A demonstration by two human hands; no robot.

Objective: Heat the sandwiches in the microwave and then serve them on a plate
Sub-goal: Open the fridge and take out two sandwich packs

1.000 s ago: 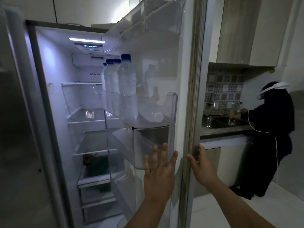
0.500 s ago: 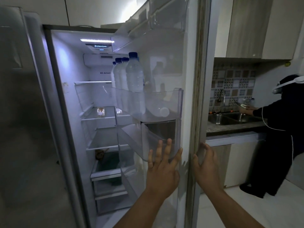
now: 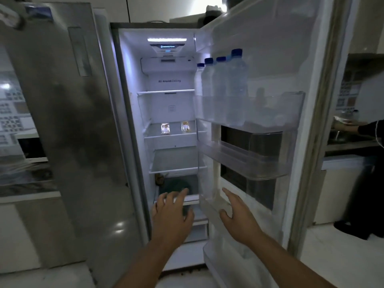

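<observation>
Sandwiches: two small clear-wrapped packs with pale brown filling, one (image 3: pixel 165 128) and the other (image 3: pixel 185 126), sit side by side on a glass shelf (image 3: pixel 170 135) deep in the lit fridge compartment, well above and beyond the fingertips of both hands; what the wraps hold is too small to tell for sure.
Fridge door: the white inner side of the open door (image 3: pixel 270 59) stands to the right of the right fingers, with clear plastic bins.
Bottles: four clear plastic water bottles with blue caps (image 3: pixel 236 88) stand upright in the upper door bin (image 3: pixel 286 113), high above the right hand.
Lower door bin: a clear bin (image 3: pixel 249 163) juts out between the right fingers and the bottles.
Closed door: the steel-grey left door (image 3: pixel 62 121) stays shut, to the left of the left hand.
Drawer: a dark green-tinted crisper drawer (image 3: pixel 178 183) lies just beyond the left fingertips; a small brownish item (image 3: pixel 159 178) sits at its left rim.
Left hand: the left hand (image 3: pixel 172 217) is spread, palm down, holding nothing, fingertips at the white drawer front (image 3: pixel 192 198); contact is unclear.
Right hand: the right hand (image 3: pixel 239 217) is open with fingers splayed, empty, close against the door's inner lining near its lowest bin; touching or not cannot be told.
Bystander: another person's dark sleeve (image 3: pixel 372 129) reaches over a counter far right.
</observation>
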